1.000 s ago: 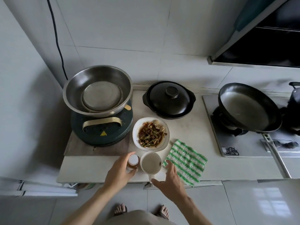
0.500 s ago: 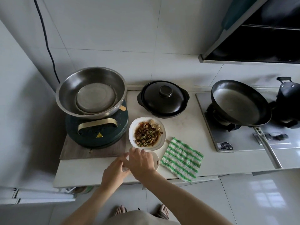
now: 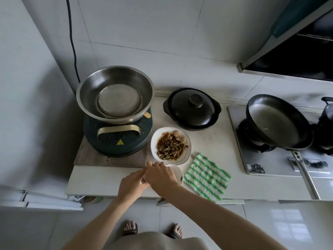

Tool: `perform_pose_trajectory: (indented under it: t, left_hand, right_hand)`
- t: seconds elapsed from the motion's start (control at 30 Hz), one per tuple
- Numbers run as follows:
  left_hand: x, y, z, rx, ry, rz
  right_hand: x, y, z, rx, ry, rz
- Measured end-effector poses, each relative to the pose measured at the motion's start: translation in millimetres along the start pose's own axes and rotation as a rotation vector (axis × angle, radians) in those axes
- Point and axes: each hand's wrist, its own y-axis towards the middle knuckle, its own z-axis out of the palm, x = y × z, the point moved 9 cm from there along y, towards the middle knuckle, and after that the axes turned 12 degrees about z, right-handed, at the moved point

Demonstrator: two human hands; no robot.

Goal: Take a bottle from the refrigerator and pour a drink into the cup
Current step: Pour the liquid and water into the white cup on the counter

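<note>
My left hand [image 3: 131, 186] wraps around the small bottle near the counter's front edge. Only a pale sliver of the bottle [image 3: 143, 180] shows between my hands. My right hand [image 3: 160, 175] is closed over the bottle's top, where the white cap sat. The white cup [image 3: 178, 175] stands just right of the bottle, mostly covered by my right hand, with its rim showing. Whether the cap is on or off is hidden.
A white plate [image 3: 153, 143] of stir-fry sits just behind the cup. A green-striped cloth [image 3: 207, 177] lies to the right. A steel bowl [image 3: 115, 94] rests on a green cooker [image 3: 117, 139]. Further right are a black lidded pot [image 3: 191, 109] and a frying pan [image 3: 277, 121].
My right hand has moved from beside the cup onto the top of the bottle and stays there. My left hand keeps its hold on the bottle. The camera tilted slightly.
</note>
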Motion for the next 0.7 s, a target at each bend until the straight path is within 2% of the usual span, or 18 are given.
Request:
perform_pose_trajectory:
  t: [0.2, 0.4, 0.5, 0.63, 0.7]
  left_hand:
    - [11.0, 5.0, 13.2, 0.112, -0.002, -0.020]
    - [7.2, 11.8, 12.8, 0.234, -0.140, 0.019]
    - [12.9, 10.3, 14.9, 0.270, -0.161, -0.026]
    - [3.7, 8.2, 9.3, 0.220, -0.168, 0.065]
    - [1.6, 8.2, 5.4, 0.205, -0.187, 0.070]
  right_hand:
    - [2.5, -2.4, -4.4, -0.086, -0.079, -0.149]
    - [-1.7, -12.0, -6.3, -0.171, -0.169, -0.452]
    - [-5.5, -5.0, -11.9, -0.104, -0.086, -0.348]
    - [-21.7, 9.9, -10.1, 0.000, 0.060, 0.005]
    - [-17.5, 9.5, -10.4, -0.008, -0.004, 0.009]
